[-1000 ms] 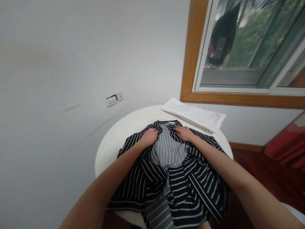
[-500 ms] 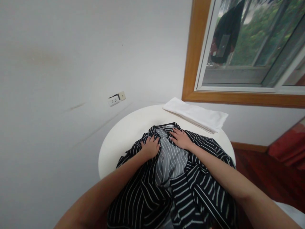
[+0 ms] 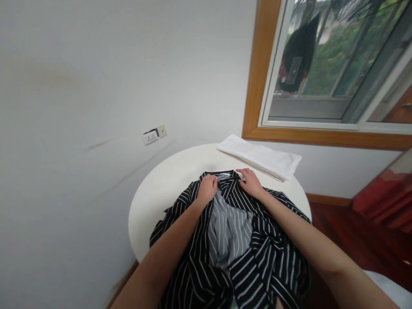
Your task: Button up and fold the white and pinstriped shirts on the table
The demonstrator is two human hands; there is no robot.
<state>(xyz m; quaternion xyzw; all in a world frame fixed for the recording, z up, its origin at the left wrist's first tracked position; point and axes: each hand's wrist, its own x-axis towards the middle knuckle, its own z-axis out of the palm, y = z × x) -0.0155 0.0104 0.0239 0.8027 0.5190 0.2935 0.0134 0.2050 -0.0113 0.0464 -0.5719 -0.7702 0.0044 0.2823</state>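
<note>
A black shirt with white stripes (image 3: 240, 195) is spread over the round white table (image 3: 161, 189), its collar towards the wall. The front lies apart, showing the greyish inner side between the two edges. At the left of the collar, my left hand (image 3: 207, 188) is closed, its fingers curled on the shirt's front edge. My right hand (image 3: 251, 183) rests by the collar's right end, forefinger and thumb apart, touching the fabric. Lower down, the shirt is bunched in folds and hangs towards me.
Folded white cloth (image 3: 260, 156) lies at the table's far right edge. Behind the table is a wall with a socket (image 3: 150, 137). A wood-framed window (image 3: 309, 135) is at the upper right, and a red curtain (image 3: 386, 193) hangs at the right.
Both hands have moved up the shirt towards the collar. My left hand went from lying flat to curled fingers. The right front panel now lies across the neck opening, and the view has shifted slightly.
</note>
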